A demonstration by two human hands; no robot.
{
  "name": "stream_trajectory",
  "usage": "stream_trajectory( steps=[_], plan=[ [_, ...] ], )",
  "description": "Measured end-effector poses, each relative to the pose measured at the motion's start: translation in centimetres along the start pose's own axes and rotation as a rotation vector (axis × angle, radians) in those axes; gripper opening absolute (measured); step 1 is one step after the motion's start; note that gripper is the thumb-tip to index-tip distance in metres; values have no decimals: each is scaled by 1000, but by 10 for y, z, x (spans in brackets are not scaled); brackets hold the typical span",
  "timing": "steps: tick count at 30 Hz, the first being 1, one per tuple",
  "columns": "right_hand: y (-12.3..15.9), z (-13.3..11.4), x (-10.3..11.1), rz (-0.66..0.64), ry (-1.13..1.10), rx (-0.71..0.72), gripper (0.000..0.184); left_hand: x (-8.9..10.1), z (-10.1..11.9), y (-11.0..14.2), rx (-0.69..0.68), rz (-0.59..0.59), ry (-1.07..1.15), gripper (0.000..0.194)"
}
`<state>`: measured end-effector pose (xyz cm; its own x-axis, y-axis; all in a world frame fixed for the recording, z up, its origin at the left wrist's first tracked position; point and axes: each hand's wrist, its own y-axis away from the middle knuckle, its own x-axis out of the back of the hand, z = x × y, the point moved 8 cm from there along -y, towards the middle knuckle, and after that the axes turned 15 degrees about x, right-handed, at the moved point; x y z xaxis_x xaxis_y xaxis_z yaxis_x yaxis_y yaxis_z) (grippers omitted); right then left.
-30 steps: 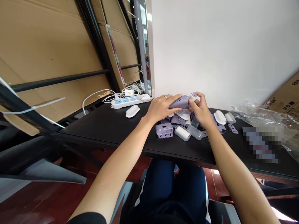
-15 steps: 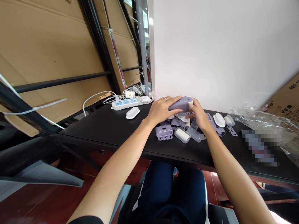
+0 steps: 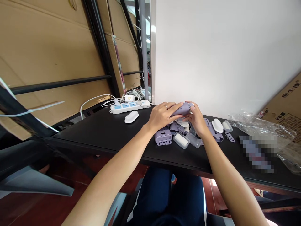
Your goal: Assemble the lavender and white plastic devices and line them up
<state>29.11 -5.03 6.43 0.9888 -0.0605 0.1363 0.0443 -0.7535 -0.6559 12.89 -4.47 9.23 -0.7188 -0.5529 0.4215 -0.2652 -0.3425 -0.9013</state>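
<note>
Both hands hold a purple plastic housing (image 3: pixel 183 109) with small holes, just above a black table (image 3: pixel 113 131). My left hand (image 3: pixel 161 115), a ring on one finger, wraps over its left part. My right hand (image 3: pixel 196 118) grips its right end, where a white round cap (image 3: pixel 191 104) shows. Under the hands lies a heap of purple and white plastic parts: a purple clip-like piece (image 3: pixel 163 137), a clear case with a white insert (image 3: pixel 181 140), an empty clear case (image 3: pixel 194 140) and a white ribbed disc (image 3: pixel 181 123).
A white power strip (image 3: pixel 127 107) with cables lies at the table's back left, a white oval cover (image 3: pixel 131 116) in front of it. More purple and white parts (image 3: pixel 217 126) lie to the right, then crumpled clear plastic (image 3: pixel 261 125) and a cardboard box (image 3: pixel 284 100). A white wall stands behind.
The white cap at the housing's right end has gone from sticking out to sitting almost flush. Both hands, still on the housing, have sunk a little toward the parts heap.
</note>
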Motion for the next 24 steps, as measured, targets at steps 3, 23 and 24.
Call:
stream_trajectory(
  steps=[3, 23, 24],
  plan=[
    [1, -3, 1, -28, 55, 15, 56, -2, -1, 2, 4, 10, 10, 51],
    [10, -37, 15, -216, 640, 92, 33, 0, -47, -5, 401, 33, 119, 56],
    [15, -34, 14, -333, 694, 36, 28, 0, -50, -5, 431, 42, 130, 55]
  ],
)
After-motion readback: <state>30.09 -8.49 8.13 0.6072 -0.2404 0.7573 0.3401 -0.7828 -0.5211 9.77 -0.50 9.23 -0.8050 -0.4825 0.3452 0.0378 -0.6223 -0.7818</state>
